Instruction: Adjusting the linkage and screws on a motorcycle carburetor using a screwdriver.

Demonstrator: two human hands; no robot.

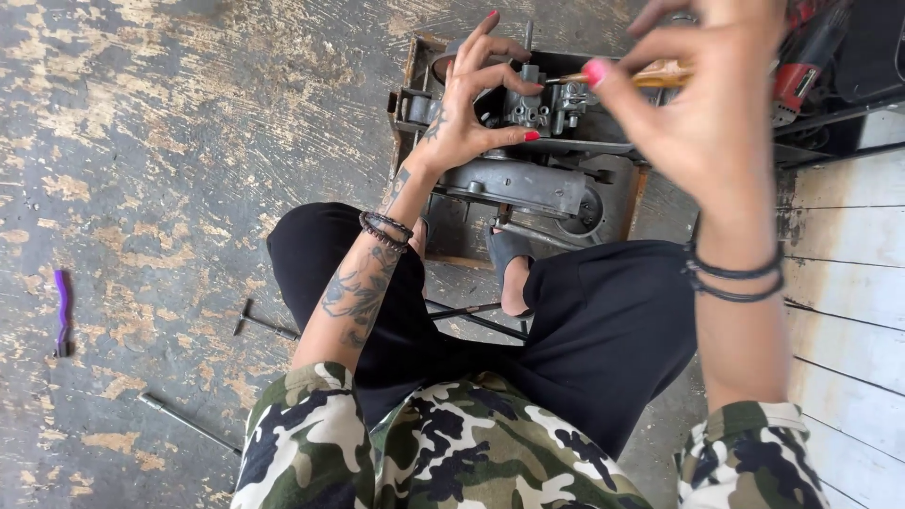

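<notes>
Worn grey floor (189,113) with flaking paint spreads under a person seated in black trousers and a camouflage shirt. Between the feet an engine (528,179) sits in a wooden tray (637,193). Left hand (467,104) curls loosely around a small metal carburetor (533,106) above the engine, fingertips touching it. Right hand (702,104) pinches a screwdriver (660,73) with an amber handle, its tip meeting the carburetor. A purple tool (62,311) and a T-handle wrench (264,323) lie well apart on the floor.
</notes>
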